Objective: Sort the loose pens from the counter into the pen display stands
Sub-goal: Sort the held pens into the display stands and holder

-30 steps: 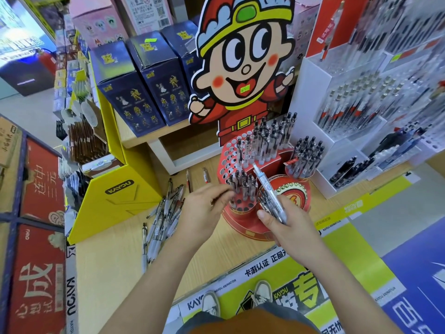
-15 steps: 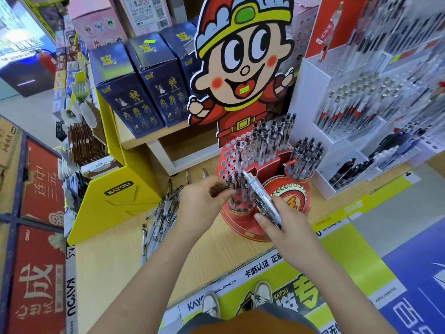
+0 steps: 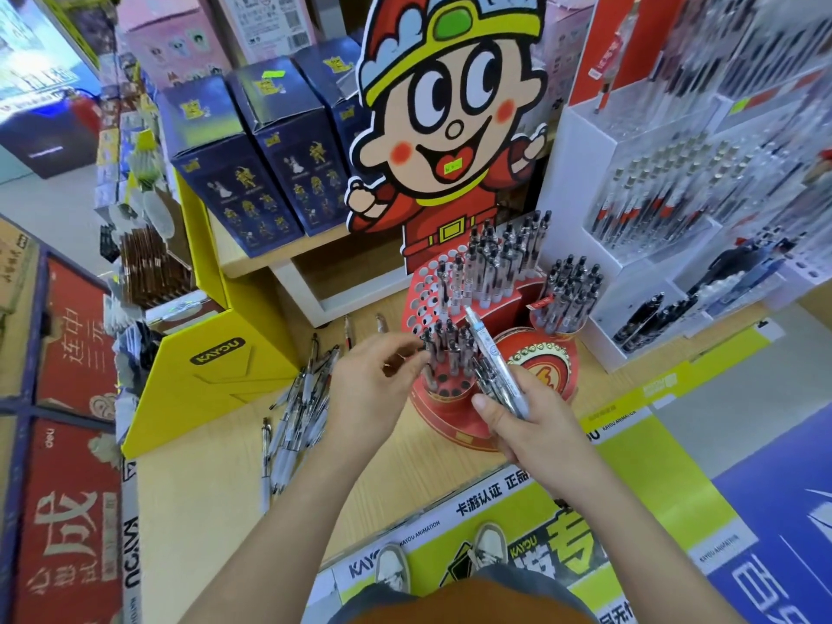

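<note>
A red tiered pen display stand (image 3: pixel 432 398) with round holes sits on the wooden counter (image 3: pixel 202 488) under a cartoon figure board. My right hand (image 3: pixel 526 421) grips a bundle of clear pens (image 3: pixel 493 362) that point up and away. My left hand (image 3: pixel 373 385) hovers at the stand's low front tier (image 3: pixel 445 358), fingertips pinched at the tops of pens standing there; whether it holds one is unclear. A pile of loose pens (image 3: pixel 297 407) lies on the counter left of my left wrist.
A yellow KAYOU box (image 3: pixel 211 367) stands left of the loose pens. White tiered racks of pens (image 3: pixel 653 227) fill the right. Dark blue boxes (image 3: pixel 279 155) sit on a shelf behind. A round cup of pens (image 3: pixel 565 299) stands right of the stand.
My left hand moved right to the front tier's pens. My right hand with its bundle shifted slightly left and closer to the stand.
</note>
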Motion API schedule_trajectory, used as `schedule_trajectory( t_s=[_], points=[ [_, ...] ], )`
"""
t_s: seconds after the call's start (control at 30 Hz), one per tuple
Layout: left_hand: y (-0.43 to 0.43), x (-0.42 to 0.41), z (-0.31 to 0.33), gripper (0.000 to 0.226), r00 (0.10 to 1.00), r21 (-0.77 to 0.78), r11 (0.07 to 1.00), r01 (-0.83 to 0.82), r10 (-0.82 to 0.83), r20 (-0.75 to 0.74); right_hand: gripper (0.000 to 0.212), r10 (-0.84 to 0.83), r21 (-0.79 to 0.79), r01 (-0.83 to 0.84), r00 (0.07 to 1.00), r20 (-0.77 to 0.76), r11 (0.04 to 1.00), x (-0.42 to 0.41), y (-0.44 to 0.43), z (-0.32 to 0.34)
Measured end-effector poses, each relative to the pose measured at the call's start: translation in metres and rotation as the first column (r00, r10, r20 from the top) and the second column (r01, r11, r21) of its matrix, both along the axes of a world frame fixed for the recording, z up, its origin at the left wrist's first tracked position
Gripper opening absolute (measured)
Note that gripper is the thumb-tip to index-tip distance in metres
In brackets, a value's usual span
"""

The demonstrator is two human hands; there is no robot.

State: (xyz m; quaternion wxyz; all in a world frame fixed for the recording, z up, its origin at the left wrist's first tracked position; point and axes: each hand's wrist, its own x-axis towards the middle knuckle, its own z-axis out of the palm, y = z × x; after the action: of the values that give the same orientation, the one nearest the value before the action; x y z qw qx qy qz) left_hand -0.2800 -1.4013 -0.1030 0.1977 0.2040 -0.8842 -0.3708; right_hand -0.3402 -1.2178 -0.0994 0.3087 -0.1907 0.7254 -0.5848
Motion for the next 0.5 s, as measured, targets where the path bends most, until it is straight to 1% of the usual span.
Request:
schedule_trajectory(
  t_s=[0.07,0.13,0.2,0.23,0.27,0.3,0.33,0.37,0.43,0.5],
  points=[
    [-0.003,-0.003,-0.001,0.01,1.0,-0.091,0.996,0.016,-0.017,-0.007,0.032,0.008,0.014,-0.008,1.0,0.0,1.0,0.0,-0.002,-0.001],
    [-0.003,-0.006,0.001,0.01,0.996,-0.209,0.974,0.09,-0.086,0.027,0.026,0.018,0.034,-0.017,1.0,-0.024,0.999,0.001,-0.003,-0.001],
    [-0.001,-0.007,0.002,0.014,0.986,-0.326,0.931,0.162,-0.143,0.081,0.016,0.035,0.077,-0.028,0.995,-0.092,0.997,0.0,-0.002,-0.002],
    [-0.001,-0.007,0.003,0.014,0.988,-0.334,0.931,0.147,-0.127,0.083,0.014,0.044,0.096,-0.032,0.991,-0.123,0.995,0.0,-0.001,-0.002],
    [-0.001,-0.007,0.003,0.014,0.993,-0.273,0.956,0.104,-0.085,0.082,0.015,0.044,0.104,-0.03,0.989,-0.138,0.994,0.0,-0.001,-0.003],
    [0.0,-0.007,0.003,0.012,0.997,-0.162,0.986,0.038,-0.027,0.07,0.015,0.04,0.103,-0.026,0.99,-0.138,0.994,0.0,0.0,-0.003],
    [0.002,-0.007,0.003,0.01,0.997,-0.059,0.998,-0.015,0.02,0.076,0.014,0.04,0.103,-0.026,0.99,-0.138,0.994,-0.001,0.0,-0.003],
    [0.004,-0.006,0.003,0.01,0.996,-0.006,1.0,-0.029,0.03,0.089,0.011,0.044,0.11,-0.028,0.988,-0.146,0.994,-0.001,0.0,-0.002],
    [0.007,-0.005,0.004,0.012,0.992,-0.054,0.998,0.027,-0.02,0.122,0.004,0.069,0.172,-0.03,0.972,-0.225,0.985,-0.001,0.0,-0.002],
    [0.007,-0.005,0.01,0.016,0.983,-0.104,0.992,0.069,-0.05,0.178,0.011,0.112,0.26,-0.02,0.932,-0.343,0.965,0.0,-0.001,0.0]
  ],
)
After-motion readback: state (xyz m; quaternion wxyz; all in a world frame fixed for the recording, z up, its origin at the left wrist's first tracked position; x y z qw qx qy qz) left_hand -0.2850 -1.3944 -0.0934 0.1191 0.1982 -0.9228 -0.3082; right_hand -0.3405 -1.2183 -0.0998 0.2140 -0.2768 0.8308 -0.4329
